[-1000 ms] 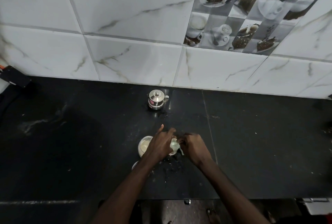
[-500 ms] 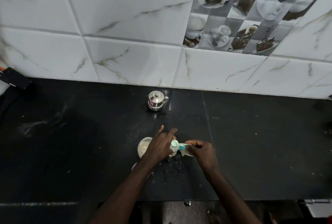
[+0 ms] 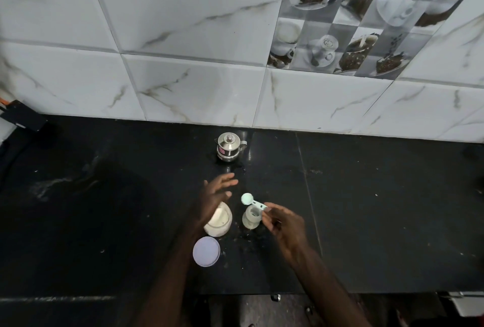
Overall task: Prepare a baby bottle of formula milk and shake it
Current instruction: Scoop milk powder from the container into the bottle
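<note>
Two hands over black tabletop (image 3: 366, 208): right hand (image 3: 284, 223) pinching green scoop (image 3: 252, 201) above open baby bottle (image 3: 252, 218); left hand (image 3: 213, 199) empty, fingers spread, hovering over formula jar (image 3: 218, 223).

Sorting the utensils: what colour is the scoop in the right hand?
Pale mint green scoop, seen in the head view.
</note>
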`<state>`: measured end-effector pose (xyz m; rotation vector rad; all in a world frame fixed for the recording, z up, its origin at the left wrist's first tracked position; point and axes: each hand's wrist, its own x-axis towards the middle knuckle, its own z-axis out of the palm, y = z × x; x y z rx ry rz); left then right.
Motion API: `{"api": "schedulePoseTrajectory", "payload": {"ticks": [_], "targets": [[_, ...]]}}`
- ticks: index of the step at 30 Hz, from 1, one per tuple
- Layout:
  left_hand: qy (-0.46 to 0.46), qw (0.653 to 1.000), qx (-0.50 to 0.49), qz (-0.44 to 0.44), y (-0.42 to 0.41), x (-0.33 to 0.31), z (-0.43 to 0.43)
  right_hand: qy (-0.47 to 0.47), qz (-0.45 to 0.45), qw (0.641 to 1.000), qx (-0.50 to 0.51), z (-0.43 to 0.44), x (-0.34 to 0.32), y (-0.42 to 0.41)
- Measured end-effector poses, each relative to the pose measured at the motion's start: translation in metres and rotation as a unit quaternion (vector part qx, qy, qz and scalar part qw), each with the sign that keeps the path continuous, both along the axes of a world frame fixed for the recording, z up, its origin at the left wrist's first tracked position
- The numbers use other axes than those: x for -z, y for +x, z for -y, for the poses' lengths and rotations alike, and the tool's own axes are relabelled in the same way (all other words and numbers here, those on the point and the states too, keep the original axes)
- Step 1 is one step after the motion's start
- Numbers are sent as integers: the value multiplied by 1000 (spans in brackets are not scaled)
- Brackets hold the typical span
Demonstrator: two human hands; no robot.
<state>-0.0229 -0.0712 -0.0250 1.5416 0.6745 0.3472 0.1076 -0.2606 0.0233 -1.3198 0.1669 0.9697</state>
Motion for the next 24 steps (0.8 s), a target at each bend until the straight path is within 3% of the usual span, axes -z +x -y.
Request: {"api": "schedulePoseTrajectory", "payload": {"ticks": [3,5,9,15,21,24], "targets": [[18,998,-53,-42,-13,5,-13,-48,108,991,-70,-18,0,-26],[24,992,-82,-89,-18,5,-17,-116,243,950,-160,-27,6,-41],[4,989,-82,-125,-22,11,-12,-178,547,764,-293,-43,15,-64],[4,985,-101,-140,-31,12,-5,-242,702,541,-395,-64,35,-77],[14,986,-100,-132,-34,12,-1,-294,734,465,-399,-72,34,-75],[33,986,-86,-141,-33,17,-1,-301,719,466,-419,-74,34,-76]]}}
